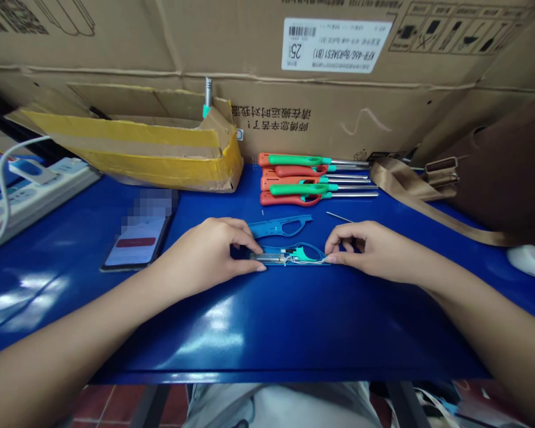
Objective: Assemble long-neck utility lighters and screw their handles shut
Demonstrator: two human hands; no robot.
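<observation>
A blue lighter half-shell (289, 257) with a clear tube and a teal trigger inside lies flat on the blue table (267, 333). My left hand (209, 252) pinches its left end with closed fingers. At its right end my right hand (370, 248) pinches a thin wire that comes out of the shell. A second blue half-shell (280, 226) lies empty just behind them, untouched.
Several finished orange-and-green stick lighters (312, 178) are stacked at the back. A taped cardboard tray (138, 154) stands back left, a phone (138, 241) and power strip (31, 190) on the left. Tan strap (419, 196) at right. Large cardboard boxes (294, 71) close the back.
</observation>
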